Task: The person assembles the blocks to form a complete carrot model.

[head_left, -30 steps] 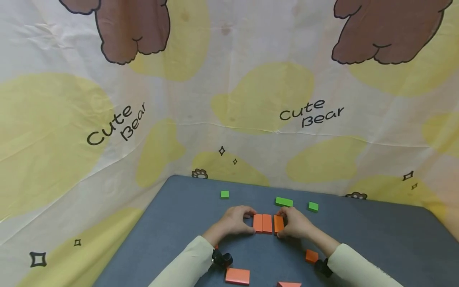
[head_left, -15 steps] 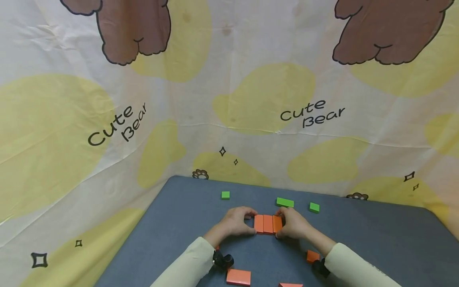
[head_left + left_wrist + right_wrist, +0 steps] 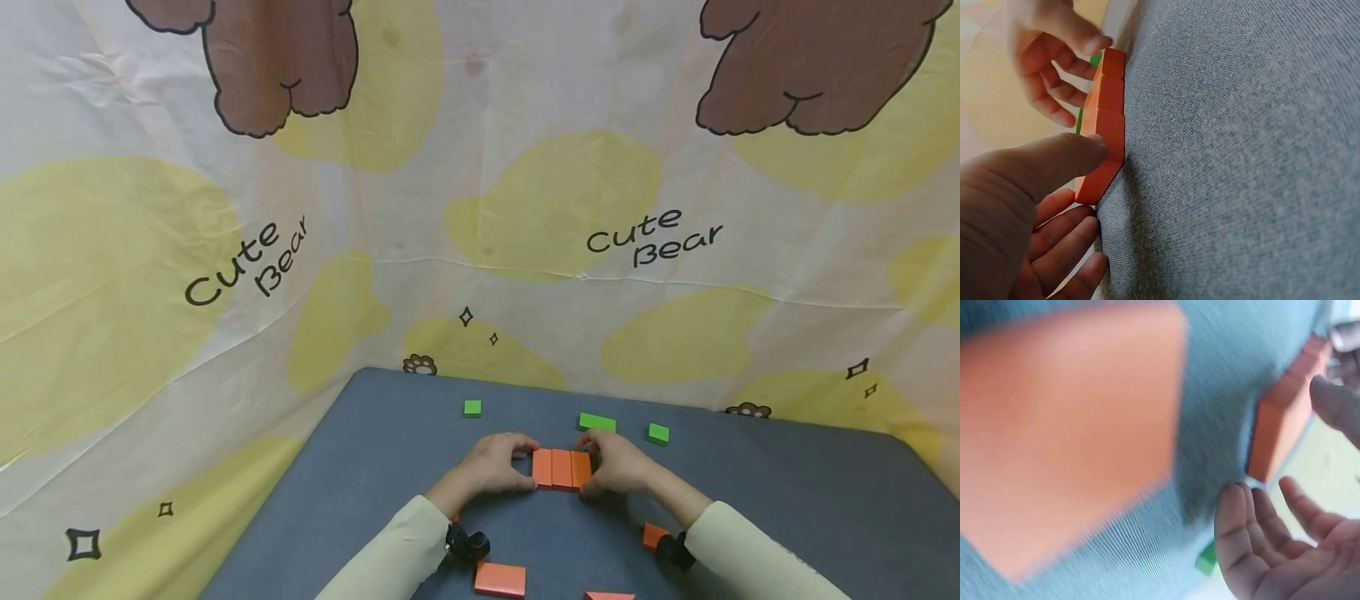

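Since a second ago, the right orange block (image 3: 581,470) has slid left and closed the gap beside the middle orange block (image 3: 562,469). With the left orange block (image 3: 542,469), they form a side-by-side row on the grey table (image 3: 360,475), each long axis pointing away from the person. The left hand (image 3: 491,463) pinches the left block's ends between thumb and index finger; the right hand (image 3: 624,467) holds nothing, fingers loosely spread beside the row's right end.
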Demonstrator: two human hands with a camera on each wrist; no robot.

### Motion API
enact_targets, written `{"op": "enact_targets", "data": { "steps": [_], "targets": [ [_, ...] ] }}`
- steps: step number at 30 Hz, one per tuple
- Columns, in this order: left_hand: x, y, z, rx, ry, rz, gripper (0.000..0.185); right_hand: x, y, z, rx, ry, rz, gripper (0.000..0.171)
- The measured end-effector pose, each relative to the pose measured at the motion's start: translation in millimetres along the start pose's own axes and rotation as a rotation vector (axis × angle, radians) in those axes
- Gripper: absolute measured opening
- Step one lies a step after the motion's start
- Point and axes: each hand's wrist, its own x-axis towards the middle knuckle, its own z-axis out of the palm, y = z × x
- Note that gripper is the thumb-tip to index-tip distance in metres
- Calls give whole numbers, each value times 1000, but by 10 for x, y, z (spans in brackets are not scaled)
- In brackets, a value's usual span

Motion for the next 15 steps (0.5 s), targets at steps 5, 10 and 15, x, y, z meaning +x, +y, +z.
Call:
{"op": "enact_targets", "data": {
  "steps": [5, 10, 15],
  "targets": [
    [-5, -13, -3, -26, -6, -2, 53, 79, 80, -173, 38, 8, -74, 52],
    [7, -24, -14, -43, -23, -3, 52, 168, 198, -298, 28, 71, -114, 46],
    [9, -16, -26, -54, -36, -14, 52, 251, 311, -321, 19, 108, -90, 46]
  ]
}}
